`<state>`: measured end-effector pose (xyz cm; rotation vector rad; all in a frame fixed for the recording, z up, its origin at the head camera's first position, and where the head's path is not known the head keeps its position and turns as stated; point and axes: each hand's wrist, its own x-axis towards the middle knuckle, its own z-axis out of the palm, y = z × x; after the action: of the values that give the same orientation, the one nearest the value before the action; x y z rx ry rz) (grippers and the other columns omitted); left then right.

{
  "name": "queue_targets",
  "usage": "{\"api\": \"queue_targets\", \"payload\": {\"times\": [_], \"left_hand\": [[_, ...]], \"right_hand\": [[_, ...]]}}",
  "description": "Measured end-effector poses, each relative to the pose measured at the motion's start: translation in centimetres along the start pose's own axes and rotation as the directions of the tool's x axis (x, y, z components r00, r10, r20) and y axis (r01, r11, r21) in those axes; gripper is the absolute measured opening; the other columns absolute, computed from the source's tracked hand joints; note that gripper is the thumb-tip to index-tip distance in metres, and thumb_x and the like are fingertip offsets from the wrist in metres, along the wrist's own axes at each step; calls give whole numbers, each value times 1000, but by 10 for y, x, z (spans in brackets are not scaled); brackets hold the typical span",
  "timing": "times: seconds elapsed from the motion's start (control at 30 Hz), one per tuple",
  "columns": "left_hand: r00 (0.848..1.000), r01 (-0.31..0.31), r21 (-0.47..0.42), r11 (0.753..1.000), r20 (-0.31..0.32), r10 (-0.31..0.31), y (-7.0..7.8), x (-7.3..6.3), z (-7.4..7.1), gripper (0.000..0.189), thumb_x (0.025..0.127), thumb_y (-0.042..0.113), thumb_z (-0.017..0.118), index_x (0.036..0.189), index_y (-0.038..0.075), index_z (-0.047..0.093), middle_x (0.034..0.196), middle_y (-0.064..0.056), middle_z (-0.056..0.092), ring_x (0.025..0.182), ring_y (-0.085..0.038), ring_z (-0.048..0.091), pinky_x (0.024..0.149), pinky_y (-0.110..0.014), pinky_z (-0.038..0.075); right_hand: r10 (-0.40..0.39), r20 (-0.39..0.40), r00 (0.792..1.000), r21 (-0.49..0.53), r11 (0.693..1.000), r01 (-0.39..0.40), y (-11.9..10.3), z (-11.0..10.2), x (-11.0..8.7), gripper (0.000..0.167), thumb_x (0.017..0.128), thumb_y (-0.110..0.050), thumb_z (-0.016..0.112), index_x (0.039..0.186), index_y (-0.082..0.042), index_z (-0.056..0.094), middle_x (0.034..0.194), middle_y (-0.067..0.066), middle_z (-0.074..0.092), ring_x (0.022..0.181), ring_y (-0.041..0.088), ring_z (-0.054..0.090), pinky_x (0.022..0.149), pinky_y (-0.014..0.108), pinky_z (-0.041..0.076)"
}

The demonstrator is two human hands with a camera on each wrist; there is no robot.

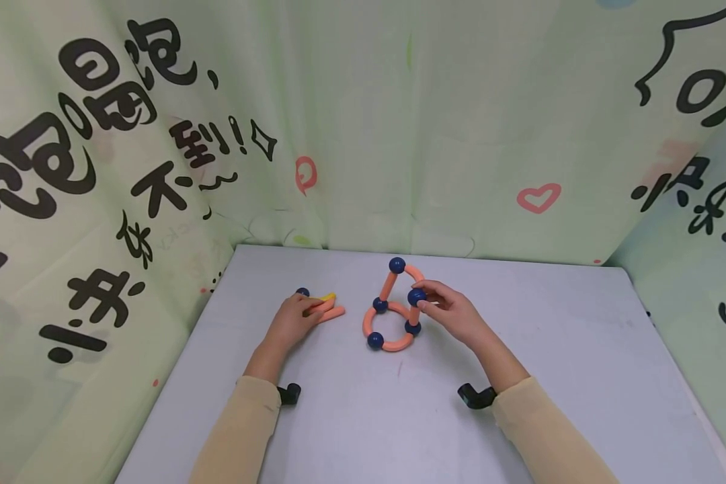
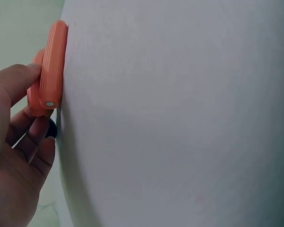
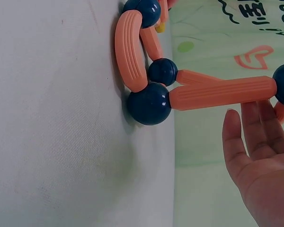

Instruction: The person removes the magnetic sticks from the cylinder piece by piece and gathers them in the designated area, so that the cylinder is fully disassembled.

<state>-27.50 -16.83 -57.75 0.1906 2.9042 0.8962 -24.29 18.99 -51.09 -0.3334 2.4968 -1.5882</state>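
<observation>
A frame of orange magnetic building sticks and navy balls stands mid-table; its base ring (image 1: 397, 345) lies flat. My right hand (image 1: 456, 312) holds a navy ball (image 1: 417, 296) between thumb and fingers, atop an upright orange stick (image 3: 222, 93). Behind it, a leaning stick (image 1: 388, 286) and a curved one meet at another ball (image 1: 397, 265). To the left, my left hand (image 1: 293, 319) pinches an orange stick (image 2: 34, 97) with thumb and fingers. A ribbed orange stick (image 2: 54, 66) with a silvery dot in its end lies beside that one. A yellow piece (image 1: 328, 296) shows just past the fingers.
Another navy ball (image 1: 302, 292) sits behind my left hand, partly hidden. The white table (image 1: 375, 417) reaches back to a pale green curtain (image 1: 423, 134) with dark lettering and hearts. Curtain hangs on both sides as well. A black wrist camera (image 1: 476, 396) is at my right cuff.
</observation>
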Motion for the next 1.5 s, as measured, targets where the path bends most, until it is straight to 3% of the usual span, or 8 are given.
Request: {"api": "queue_targets", "payload": {"times": [0.4,0.63,0.83,0.97,1.1,1.2,1.33,1.5], "left_hand": [[999,-23,16,1000,-37,23,9,4,-3,34,97,31,63,127,15,68,128,-10,61,119,-30,55,104,-45,47],[997,-37,-108,993,-75,29,43,16,-9,33,101,38,55,125,19,69,125,-3,63,120,-25,56,104,-44,47],[997,-74,-272,959,16,82,89,30,-18,43,101,51,49,137,29,59,135,3,58,125,-19,54,107,-42,47],[993,-58,-315,947,81,87,111,41,-18,49,99,56,48,142,34,52,141,5,55,131,-19,51,111,-43,43],[988,-37,-337,941,126,84,125,52,-13,50,99,55,49,144,33,49,142,4,54,134,-21,49,111,-46,43],[985,-28,-345,938,150,84,133,59,-8,50,100,54,49,145,32,47,143,3,54,137,-24,47,111,-49,42],[982,-6,-352,936,175,72,143,63,-2,52,98,58,48,146,38,44,143,3,53,139,-23,45,111,-52,41],[978,-14,-351,936,188,85,154,65,4,54,97,62,48,147,42,42,145,1,53,136,-22,48,109,-51,44]], "right_hand": [[-4,6,1000,9,1000,4,2,-2,1,42,96,-37,64,135,-20,57,130,11,60,119,30,58,101,49,51],[1,24,1000,22,1000,-1,0,-1,1,39,99,-27,61,136,-15,56,130,12,61,119,31,58,100,48,51],[18,26,1000,0,1000,-18,-1,0,3,37,100,-21,59,137,-14,54,133,16,59,121,35,56,102,51,50],[20,22,1000,1,1000,-20,0,0,3,38,100,-26,60,136,-16,55,132,13,59,121,32,57,102,49,50],[11,14,1000,-4,1000,-11,4,-2,3,40,98,-32,62,135,-20,56,130,11,60,120,30,56,101,47,51],[11,16,1000,8,1000,-11,-10,-2,-3,39,99,-29,62,135,-17,56,130,14,60,119,31,55,100,48,51],[-9,36,999,43,999,7,-29,-2,-9,38,99,-23,61,135,-9,56,129,17,60,119,34,56,100,49,51],[-21,36,999,33,999,20,-28,-2,-8,38,99,-23,61,135,-10,56,130,17,60,119,33,56,100,48,51]]}}
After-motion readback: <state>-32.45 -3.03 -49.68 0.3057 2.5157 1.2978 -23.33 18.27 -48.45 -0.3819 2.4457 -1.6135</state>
